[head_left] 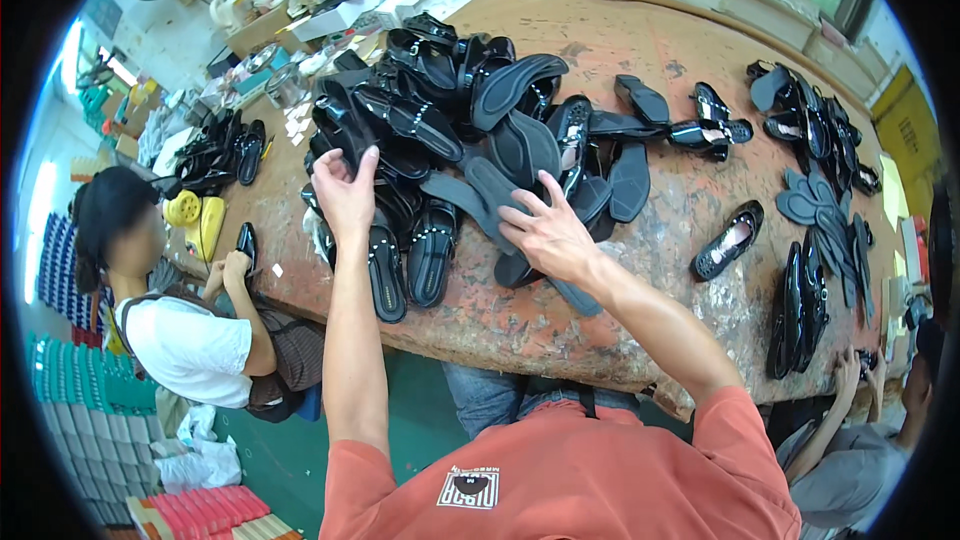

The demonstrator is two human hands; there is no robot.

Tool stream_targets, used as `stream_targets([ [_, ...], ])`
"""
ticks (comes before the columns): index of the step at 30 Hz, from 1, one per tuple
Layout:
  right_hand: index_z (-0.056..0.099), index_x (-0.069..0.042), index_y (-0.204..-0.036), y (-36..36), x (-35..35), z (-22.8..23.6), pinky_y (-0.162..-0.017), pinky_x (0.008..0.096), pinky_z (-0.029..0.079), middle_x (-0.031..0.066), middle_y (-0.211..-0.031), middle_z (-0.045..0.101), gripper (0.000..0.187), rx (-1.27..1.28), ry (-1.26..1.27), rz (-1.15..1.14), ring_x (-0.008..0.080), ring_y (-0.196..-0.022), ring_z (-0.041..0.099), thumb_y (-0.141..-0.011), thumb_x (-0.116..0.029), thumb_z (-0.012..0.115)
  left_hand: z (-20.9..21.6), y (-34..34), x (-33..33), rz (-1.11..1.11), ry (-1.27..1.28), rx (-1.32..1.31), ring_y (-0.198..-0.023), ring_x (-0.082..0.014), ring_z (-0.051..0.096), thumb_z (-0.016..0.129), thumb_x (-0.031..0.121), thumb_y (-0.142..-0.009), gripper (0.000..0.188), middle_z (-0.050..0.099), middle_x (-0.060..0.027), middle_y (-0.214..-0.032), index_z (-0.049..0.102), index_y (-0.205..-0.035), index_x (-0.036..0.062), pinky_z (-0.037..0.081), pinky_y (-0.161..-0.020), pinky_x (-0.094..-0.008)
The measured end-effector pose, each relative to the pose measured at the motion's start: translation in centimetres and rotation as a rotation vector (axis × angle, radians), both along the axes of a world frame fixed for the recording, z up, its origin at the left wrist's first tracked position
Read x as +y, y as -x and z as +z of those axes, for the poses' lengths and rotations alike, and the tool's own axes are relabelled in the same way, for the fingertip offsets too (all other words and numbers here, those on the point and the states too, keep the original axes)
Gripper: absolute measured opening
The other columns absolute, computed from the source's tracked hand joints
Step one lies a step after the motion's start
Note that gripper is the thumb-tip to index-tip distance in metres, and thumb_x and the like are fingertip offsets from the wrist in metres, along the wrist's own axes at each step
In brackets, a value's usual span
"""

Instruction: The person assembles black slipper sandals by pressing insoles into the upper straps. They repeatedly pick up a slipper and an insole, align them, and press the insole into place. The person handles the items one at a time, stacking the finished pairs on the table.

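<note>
A large heap of glossy black shoes (pixel 420 60), some with studded straps, covers the middle of the worktable. My left hand (pixel 345 195) is at the heap's left side, thumb and fingers apart, just below a black shoe (pixel 343 125); whether it touches the shoe is unclear. Loose dark insoles (pixel 525 145) lie over the heap's right part. My right hand (pixel 548 232) spreads its fingers over these insoles, its fingertips at their surface. Two studded black sandals (pixel 432 255) rest side by side below, between my forearms.
One black shoe (pixel 727 240) lies alone to the right, near a fanned pile of insoles (pixel 815 202) and standing shoes (pixel 795 310). A person (pixel 190 330) sits at the left beside a yellow device (pixel 200 220). Another person's hands (pixel 858 370) work at the right.
</note>
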State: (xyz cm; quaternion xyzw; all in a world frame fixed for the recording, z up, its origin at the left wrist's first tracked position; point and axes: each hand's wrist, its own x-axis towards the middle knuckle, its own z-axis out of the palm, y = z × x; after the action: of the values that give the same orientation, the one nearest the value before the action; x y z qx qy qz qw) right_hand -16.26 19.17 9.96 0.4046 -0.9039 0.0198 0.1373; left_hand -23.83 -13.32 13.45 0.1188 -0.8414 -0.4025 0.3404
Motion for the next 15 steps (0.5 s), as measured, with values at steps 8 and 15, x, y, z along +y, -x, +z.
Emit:
stream_targets([
  [8,0.070,-0.003,-0.133,-19.9,17.0,-4.7,-0.091,0.0373,0.060,0.0104,-0.116,0.074,0.042,-0.446,1.444,-0.935,0.0213,-0.101,0.073,-0.092,0.002,0.077,-8.2,-13.3,15.5,-0.661,0.355,-0.174,-0.135,-0.0426,0.057,0.086,0.033,-0.090,0.072,0.060,-0.0256,-0.142,0.058,-0.147,-0.0004,0.045,-0.117,-0.0499],
  [15,0.067,-0.005,-0.108,-21.9,15.8,-3.5,-0.122,0.0573,0.038,0.0241,-0.153,0.055,0.045,-0.271,0.378,-0.859,0.0425,-0.145,0.050,-0.077,-0.023,0.093,-11.0,-13.2,16.8,-0.767,-0.180,-0.387,-0.120,-0.0395,0.068,0.053,0.039,-0.114,0.049,0.070,-0.0232,-0.126,0.057,-0.148,0.0038,0.054,-0.101,-0.0497],
])
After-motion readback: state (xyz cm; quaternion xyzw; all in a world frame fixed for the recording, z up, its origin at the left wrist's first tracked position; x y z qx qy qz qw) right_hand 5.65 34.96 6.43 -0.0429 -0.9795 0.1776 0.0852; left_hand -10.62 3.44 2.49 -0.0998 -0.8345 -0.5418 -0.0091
